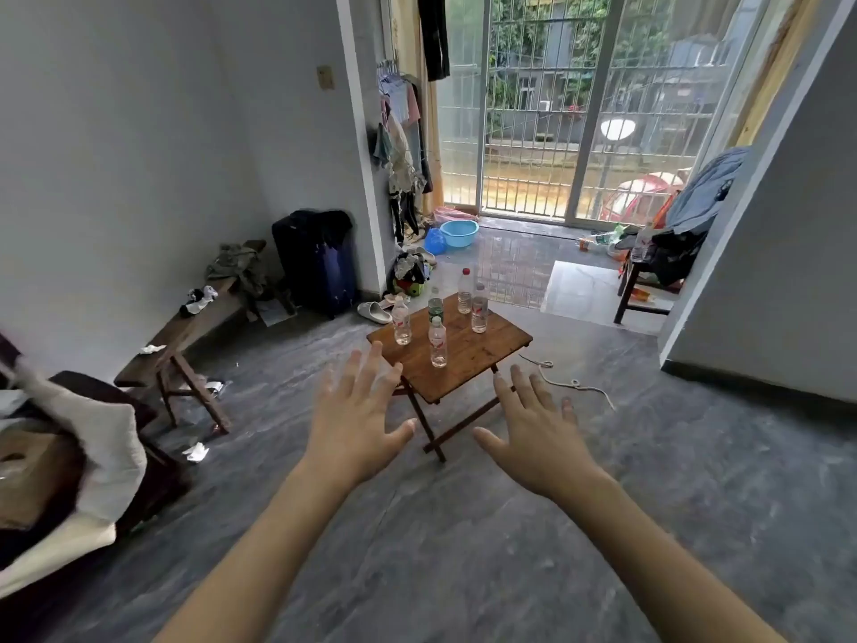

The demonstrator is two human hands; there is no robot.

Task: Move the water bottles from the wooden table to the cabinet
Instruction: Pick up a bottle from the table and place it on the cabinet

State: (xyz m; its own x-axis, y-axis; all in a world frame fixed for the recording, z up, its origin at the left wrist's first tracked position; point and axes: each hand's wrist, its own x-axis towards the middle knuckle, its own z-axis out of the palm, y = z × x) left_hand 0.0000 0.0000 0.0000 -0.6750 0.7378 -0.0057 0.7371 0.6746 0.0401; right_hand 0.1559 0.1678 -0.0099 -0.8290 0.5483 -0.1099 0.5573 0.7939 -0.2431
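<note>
A small wooden folding table (pixel 477 352) stands on the grey floor a few steps ahead. Several clear plastic water bottles stand upright on it: one nearest me (pixel 438 342), one at the left (pixel 401 321), a green-labelled one (pixel 435 308) behind, a red-capped one (pixel 464 291) at the far edge and one at the right (pixel 479 309). My left hand (pixel 354 422) and my right hand (pixel 538 429) are stretched out in front of me, palms down, fingers spread, holding nothing, well short of the bottles. No cabinet is recognisable in view.
A wooden bench (pixel 185 338) with clothes runs along the left wall, a dark suitcase (pixel 315 262) behind it. A chair (pixel 649 276) piled with clothes stands at the right. A white cord (pixel 575 385) lies right of the table. A blue basin (pixel 459 233) sits by the barred glass door.
</note>
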